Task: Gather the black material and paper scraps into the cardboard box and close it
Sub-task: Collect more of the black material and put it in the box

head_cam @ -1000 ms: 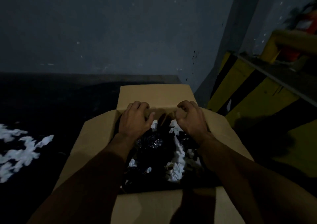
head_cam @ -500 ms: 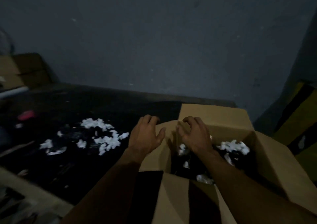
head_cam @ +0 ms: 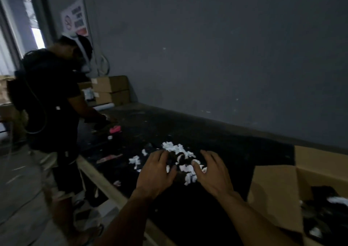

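While both hands were over the pile, neither had hold of anything: the left hand (head_cam: 156, 172) and the right hand (head_cam: 212, 172) were open, with fingers (head_cam: 197, 167) spread and a little bent, one on each side of the heap, and whether the tips already touched it I could not tell. The paper scraps (head_cam: 177, 148) lay on the dark desk (head_cam: 235, 140) just at twelve o'clock from the hands, mixed with the black material (head_cam: 174, 157), which was hard to see against the dark top. I judge that the scraps were very light, soft and loose, so a pinch would take only a few; it seemed better to scoop from both sides and press the heap together between the palms, lifting from below. The black material looked thin and limp, and it might slip out or trail. The cardboard box (head_cam: 273, 195) stood open at four o'clock from the pile, near it, with more of the same stuff inside; its flaps looked stiff enough to fold by the edges. On the wall at ten o'clock hung a sign (head_cam: 76, 18) with a barred circle, but its writing was too blurred to read. I could read no brand on the box.
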